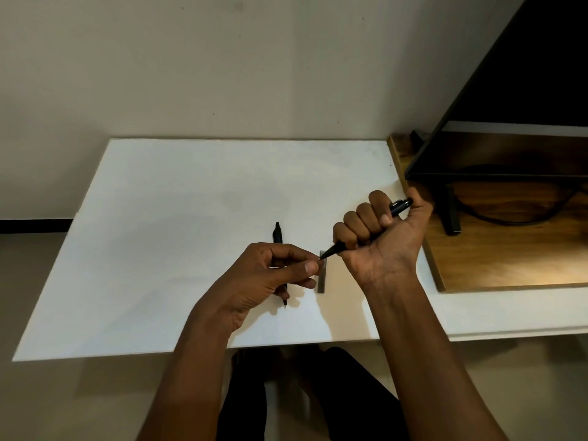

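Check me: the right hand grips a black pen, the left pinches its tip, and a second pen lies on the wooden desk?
Not the wooden desk: the head view shows the second pen on the white board. The right hand grips a black pen; the left hand pinches its tip.

The held pen (pixel 332 249) is black, with a silvery glint at its clip end; the second pen (pixel 277 236) is black too. The strip (pixel 322 281) is grey, the tabletop (pixel 159 249) plain white. The desk (pixel 493 259) is brown wood grain, the monitor (pixel 525 74) and cable (pixel 496 219) black, the wall (pixel 191 58) off-white.
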Tool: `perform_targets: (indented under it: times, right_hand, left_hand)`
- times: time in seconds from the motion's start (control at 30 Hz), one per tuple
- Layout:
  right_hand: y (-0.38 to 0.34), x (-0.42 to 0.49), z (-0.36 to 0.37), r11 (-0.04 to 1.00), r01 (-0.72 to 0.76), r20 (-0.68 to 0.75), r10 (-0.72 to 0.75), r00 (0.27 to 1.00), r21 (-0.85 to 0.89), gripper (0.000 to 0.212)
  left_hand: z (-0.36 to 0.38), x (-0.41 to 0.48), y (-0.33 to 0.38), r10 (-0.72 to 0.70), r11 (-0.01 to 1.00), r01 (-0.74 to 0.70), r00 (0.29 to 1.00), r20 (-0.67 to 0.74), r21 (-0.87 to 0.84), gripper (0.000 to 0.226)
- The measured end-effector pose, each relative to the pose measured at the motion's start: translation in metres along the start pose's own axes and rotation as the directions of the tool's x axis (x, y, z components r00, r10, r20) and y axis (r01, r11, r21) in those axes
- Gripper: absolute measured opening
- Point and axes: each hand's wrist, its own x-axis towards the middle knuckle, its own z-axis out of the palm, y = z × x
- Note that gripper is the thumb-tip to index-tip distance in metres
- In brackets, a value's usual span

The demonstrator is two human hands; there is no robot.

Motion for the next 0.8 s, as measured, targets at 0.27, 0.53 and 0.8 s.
perform_targets:
  times: [0.27,0.53,0.8]
  right_hand:
    - [0.0007,-0.0007,0.0022,0.999,0.008,0.008,-0.008,1.0,-0.038,0.061]
    - [0.0012,-0.0003,0.0034,1.0,0.015,-0.008,-0.015,1.0,-0.025,0.064]
    - [0.001,-0.0015,0.005,0.998,0.011,0.018,-0.009,1.0,-0.062,0.064]
  left_hand:
    - [-0.0003,-0.0001,0.0004,0.006,1.0,-0.006,1.0,-0.003,-0.012,0.017]
    - [-0.0007,0.0003,0.0005,0.011,1.0,-0.011,1.0,-0.005,-0.008,0.019]
    - [-0.0007,-0.0002,0.0002,0.016,1.0,-0.016,1.0,-0.006,-0.007,0.015]
